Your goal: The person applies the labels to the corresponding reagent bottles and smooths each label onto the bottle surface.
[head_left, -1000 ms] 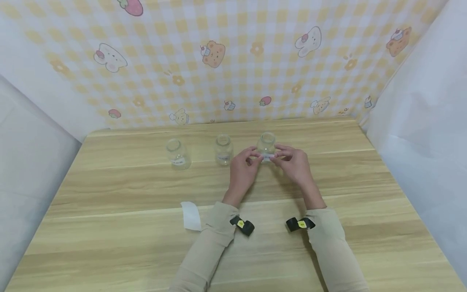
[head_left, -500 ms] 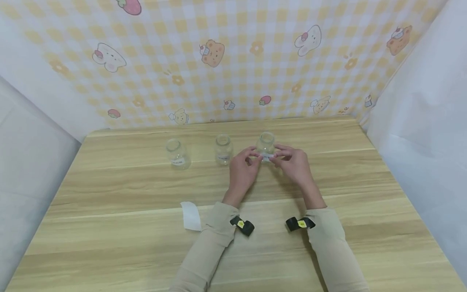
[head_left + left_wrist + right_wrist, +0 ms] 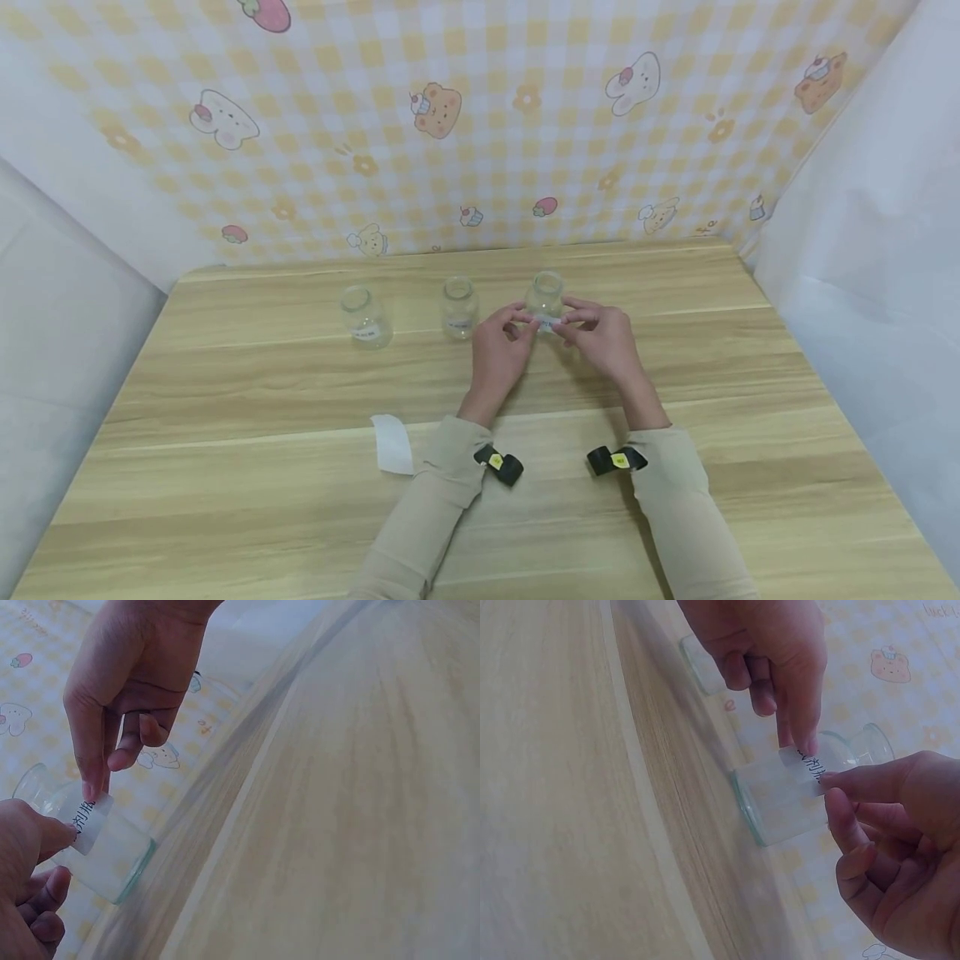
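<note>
A clear glass jar [image 3: 546,302] stands upright on the wooden table between both hands. It bears a white label [image 3: 92,819] with dark printed characters, seen close in both wrist views. My left hand [image 3: 501,350] holds the jar from the left, its thumb on the label's left end. From the other side my right hand [image 3: 609,340] holds it, with the thumb pressing the label's right end. The other fingers [image 3: 859,874] of the right hand are curled loosely.
Two similar labelled jars stand to the left: a middle jar [image 3: 459,307] close to the left hand and a far-left jar [image 3: 366,317]. A white paper strip [image 3: 393,444] lies beside the left sleeve on the table [image 3: 262,508]. A checked backdrop [image 3: 487,167] rises behind.
The jar and its label have shifted very slightly left between the hands. Both hands keep nearly the same place and hold; the other jars and the paper strip stay put.
</note>
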Action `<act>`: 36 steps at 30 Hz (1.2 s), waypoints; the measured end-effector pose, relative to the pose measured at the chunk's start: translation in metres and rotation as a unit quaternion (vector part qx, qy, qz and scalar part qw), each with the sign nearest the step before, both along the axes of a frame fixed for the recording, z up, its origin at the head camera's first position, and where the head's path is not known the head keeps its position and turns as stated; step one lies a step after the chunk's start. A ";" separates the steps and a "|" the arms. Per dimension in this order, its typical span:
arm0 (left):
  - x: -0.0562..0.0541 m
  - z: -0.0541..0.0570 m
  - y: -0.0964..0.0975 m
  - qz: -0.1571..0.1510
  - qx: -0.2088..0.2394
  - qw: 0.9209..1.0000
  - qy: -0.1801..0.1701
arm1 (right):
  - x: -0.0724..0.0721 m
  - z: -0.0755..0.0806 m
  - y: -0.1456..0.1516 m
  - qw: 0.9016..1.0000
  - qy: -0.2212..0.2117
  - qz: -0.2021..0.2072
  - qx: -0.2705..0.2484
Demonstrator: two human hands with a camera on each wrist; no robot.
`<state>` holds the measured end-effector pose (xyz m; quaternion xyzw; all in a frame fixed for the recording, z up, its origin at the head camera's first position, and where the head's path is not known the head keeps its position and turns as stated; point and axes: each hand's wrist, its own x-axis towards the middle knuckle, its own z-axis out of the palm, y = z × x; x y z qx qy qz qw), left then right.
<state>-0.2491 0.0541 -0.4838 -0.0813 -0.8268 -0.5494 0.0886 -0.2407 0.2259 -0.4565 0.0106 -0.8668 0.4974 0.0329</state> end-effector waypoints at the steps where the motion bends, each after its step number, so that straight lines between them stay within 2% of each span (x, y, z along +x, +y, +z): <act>1: 0.000 0.000 0.000 0.000 0.000 1.000 0.000 | 0.000 0.000 0.000 1.000 0.000 -0.001 0.000; 13: 0.000 0.000 0.000 0.003 0.012 1.000 -0.013 | -0.001 0.000 0.000 1.000 -0.004 -0.004 -0.001; 20: -0.001 0.000 -0.001 0.011 0.035 0.999 -0.013 | -0.001 0.001 -0.001 1.000 -0.010 -0.008 -0.006; 36: -0.001 -0.002 0.000 0.009 0.018 1.000 0.000 | -0.002 0.000 -0.003 1.000 -0.012 -0.009 -0.019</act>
